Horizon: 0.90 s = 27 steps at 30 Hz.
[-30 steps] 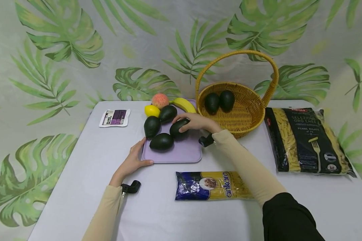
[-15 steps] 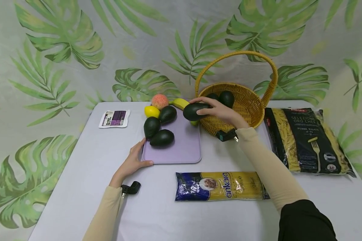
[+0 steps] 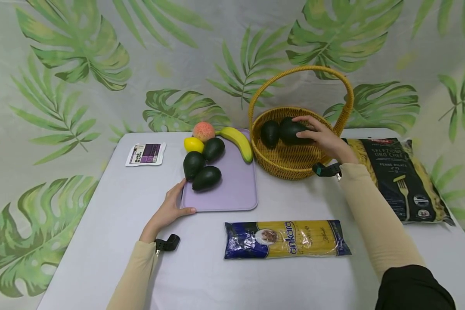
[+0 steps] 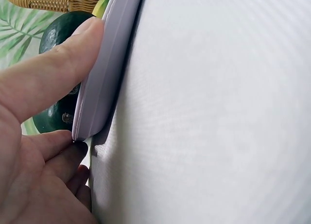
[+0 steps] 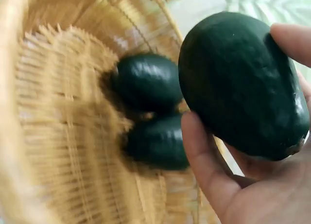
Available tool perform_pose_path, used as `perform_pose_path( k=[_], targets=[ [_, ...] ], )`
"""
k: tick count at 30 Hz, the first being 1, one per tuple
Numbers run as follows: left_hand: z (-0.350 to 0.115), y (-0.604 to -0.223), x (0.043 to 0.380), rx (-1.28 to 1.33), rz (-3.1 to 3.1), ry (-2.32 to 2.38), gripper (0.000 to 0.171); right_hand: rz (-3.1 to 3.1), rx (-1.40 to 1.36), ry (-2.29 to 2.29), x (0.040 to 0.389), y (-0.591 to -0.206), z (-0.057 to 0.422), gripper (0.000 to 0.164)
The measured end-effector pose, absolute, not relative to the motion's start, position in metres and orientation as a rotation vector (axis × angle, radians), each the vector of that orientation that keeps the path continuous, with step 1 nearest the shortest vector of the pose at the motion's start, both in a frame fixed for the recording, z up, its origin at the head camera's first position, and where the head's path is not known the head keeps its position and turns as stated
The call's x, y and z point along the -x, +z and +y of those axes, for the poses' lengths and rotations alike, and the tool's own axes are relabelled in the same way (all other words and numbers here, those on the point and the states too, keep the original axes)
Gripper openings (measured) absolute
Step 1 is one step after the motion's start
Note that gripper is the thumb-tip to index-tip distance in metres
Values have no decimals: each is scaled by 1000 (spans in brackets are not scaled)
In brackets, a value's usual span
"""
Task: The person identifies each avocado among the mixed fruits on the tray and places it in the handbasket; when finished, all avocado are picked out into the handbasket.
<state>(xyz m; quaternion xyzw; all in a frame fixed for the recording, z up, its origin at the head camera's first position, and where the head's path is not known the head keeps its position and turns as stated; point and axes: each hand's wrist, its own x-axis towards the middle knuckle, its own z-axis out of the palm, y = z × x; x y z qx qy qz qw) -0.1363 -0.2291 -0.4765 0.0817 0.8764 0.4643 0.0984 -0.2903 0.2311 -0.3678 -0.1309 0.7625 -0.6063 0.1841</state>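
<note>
My right hand (image 3: 327, 138) grips a dark green avocado (image 5: 238, 85) between thumb and fingers, over the wicker basket (image 3: 288, 173). Below it, in the right wrist view, two more avocados lie side by side in the basket; one (image 5: 148, 82) shows its rounded end, and the other (image 5: 160, 142) is partly hidden by my fingertip. My left hand (image 3: 170, 211) rests against the near left corner of the lilac tray (image 3: 234, 199), thumb along its front rim and fingers at its left side. Several avocados, including a near one (image 3: 207, 178), lie on the tray's left half.
At the tray's far side are a banana (image 3: 238, 143), a lemon (image 3: 193, 145) and a peach (image 3: 204, 131). A spaghetti pack (image 3: 286, 239) lies in front. The penne bag (image 3: 407, 185) is at right, partly behind my arm; a small white packet (image 3: 146, 154) is at left.
My right hand has lifted an avocado off the tray and carried it right, over the basket. Another avocado on the tray has shifted slightly. My left hand has stayed at the tray corner.
</note>
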Motion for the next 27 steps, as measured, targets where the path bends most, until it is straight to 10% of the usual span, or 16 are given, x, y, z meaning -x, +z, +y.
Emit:
perform_pose_path(
  k=[27],
  targets=[
    [-230, -478, 137, -242, 2593, 1376, 101, 2277, 61, -1697, 318, -375, 245, 54]
  ],
)
